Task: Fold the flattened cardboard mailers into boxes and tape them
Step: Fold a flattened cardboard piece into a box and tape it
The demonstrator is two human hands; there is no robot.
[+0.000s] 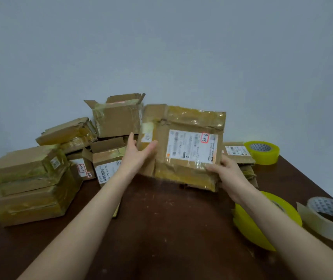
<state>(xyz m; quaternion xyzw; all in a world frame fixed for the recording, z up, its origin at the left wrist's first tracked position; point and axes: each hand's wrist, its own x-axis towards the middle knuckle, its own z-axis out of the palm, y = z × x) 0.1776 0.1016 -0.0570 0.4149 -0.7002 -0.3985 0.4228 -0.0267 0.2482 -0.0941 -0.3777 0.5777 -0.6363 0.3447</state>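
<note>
The mailer (184, 146) is held upright over the desk (161, 229), label facing the camera, between the two hands. The left hand (139, 152) lies against its left edge with fingers (131, 138) straight and close together. The right hand (227, 168) pinches the lower right corner, its fingers curled onto the front face. The likely trouble is the old tape (glossy and wrinkled all over): it may hold the panels stuck, so pushing the sides in could buckle the worn card rather than open it. The one-corner pinch may also slip, dropping the mailer toward the yellow roll (250, 225) lying nearer the person than the right fingers.
</note>
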